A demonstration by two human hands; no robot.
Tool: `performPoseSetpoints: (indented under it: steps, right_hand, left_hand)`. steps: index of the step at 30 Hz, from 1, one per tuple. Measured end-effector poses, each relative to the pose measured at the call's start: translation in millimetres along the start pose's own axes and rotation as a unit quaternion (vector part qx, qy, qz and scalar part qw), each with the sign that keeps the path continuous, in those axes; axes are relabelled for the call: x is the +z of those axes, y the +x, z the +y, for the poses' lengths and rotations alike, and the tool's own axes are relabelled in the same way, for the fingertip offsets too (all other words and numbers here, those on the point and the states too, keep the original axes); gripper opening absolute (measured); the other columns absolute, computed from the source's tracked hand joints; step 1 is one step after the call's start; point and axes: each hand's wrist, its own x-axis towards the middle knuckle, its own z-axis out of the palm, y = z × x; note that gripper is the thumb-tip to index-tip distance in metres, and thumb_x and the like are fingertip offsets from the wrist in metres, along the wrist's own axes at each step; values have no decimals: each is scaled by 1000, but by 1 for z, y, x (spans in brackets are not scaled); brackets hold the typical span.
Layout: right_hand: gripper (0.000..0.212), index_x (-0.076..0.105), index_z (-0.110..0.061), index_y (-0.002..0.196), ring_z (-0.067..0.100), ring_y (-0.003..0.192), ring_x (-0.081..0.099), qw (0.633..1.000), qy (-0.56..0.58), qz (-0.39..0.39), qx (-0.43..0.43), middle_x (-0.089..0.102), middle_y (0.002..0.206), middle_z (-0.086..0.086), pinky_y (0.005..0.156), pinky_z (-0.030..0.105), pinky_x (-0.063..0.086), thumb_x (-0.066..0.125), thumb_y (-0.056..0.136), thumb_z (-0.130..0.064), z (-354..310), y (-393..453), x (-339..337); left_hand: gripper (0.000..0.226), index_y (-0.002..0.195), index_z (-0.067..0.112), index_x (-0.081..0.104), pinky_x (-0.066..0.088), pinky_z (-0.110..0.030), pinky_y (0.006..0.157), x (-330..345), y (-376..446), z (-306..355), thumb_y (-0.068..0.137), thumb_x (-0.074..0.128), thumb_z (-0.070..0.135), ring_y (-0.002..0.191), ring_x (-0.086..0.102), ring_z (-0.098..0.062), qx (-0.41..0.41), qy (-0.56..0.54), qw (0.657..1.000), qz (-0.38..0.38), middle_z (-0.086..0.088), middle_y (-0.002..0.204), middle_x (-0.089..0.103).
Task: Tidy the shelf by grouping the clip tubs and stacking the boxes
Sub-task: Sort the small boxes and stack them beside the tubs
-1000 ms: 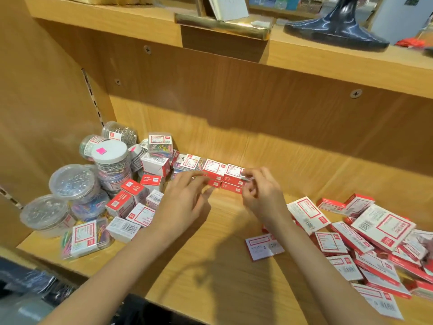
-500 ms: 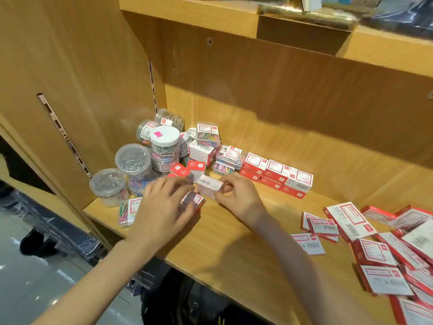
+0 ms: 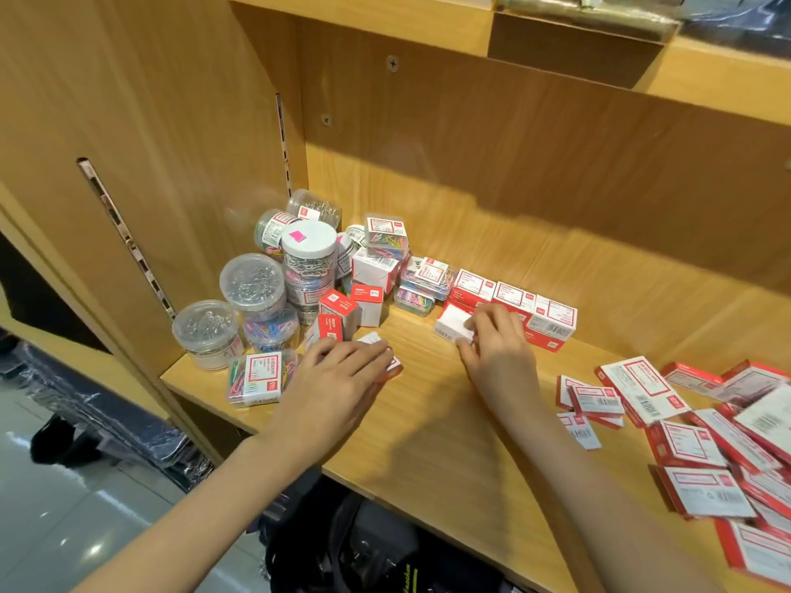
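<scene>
Round clear clip tubs cluster at the shelf's left end, some stacked, one with a white lid. A row of red-and-white boxes runs along the back middle. My right hand grips a small white box just in front of that row. My left hand lies palm down over another small red-and-white box near several upright small boxes. Flat red-and-white boxes lie scattered at the right.
The wooden shelf board has its front edge near my forearms. A clear case of coloured clips sits at the front left corner. The side panel closes the left. Dark bags sit below the shelf.
The view swung left and down. My right hand carried a small white box from beside my left hand toward the row of boxes. My left hand settled flat on another box.
</scene>
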Motion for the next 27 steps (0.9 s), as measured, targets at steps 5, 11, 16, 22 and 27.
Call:
performPoseSetpoints:
  steps: [5, 11, 16, 22, 27]
  right_hand:
    - [30, 63, -7, 97, 11, 89, 49, 971, 206, -97, -79, 62, 99, 6, 76, 18, 36, 68, 73, -25, -38, 4, 0]
    - [42, 56, -15, 114, 6, 95, 46, 925, 279, -253, -42, 54, 110, -2, 75, 7, 33, 72, 76, -20, -61, 3, 8]
    - [31, 53, -10, 102, 15, 89, 43, 961, 175, -206, -56, 51, 97, -1, 71, 16, 25, 63, 73, -13, -39, -3, -6]
    - [30, 46, -19, 92, 13, 91, 47, 953, 166, -252, 27, 49, 97, -4, 67, 22, 39, 70, 73, -18, -11, -17, -30]
    - [13, 58, -19, 81, 8, 78, 49, 973, 153, -158, 74, 53, 83, -7, 66, 18, 32, 70, 78, -22, 10, 2, -45]
  left_hand:
    - [49, 124, 15, 54, 23, -37, 101, -12, -9, -9, 84, 47, 43, 117, 40, -22, -64, -19, 998, -6, -6, 130, 50]
    - [59, 120, 15, 53, 36, -45, 93, -22, -20, -16, 75, 64, 51, 116, 32, -30, -127, -16, 991, -34, -13, 133, 42]
    - [43, 100, 13, 63, 40, -44, 93, -16, -12, -11, 77, 59, 49, 117, 34, -28, -51, -44, 997, -38, -12, 125, 51]
    - [37, 104, 16, 59, 40, -34, 91, -1, 1, 11, 77, 61, 42, 119, 38, -23, 3, -114, 992, -55, -11, 128, 47]
    - [38, 112, 15, 58, 46, -39, 91, 5, 18, 23, 79, 70, 29, 120, 47, -29, 11, -131, 988, -86, -13, 132, 46]
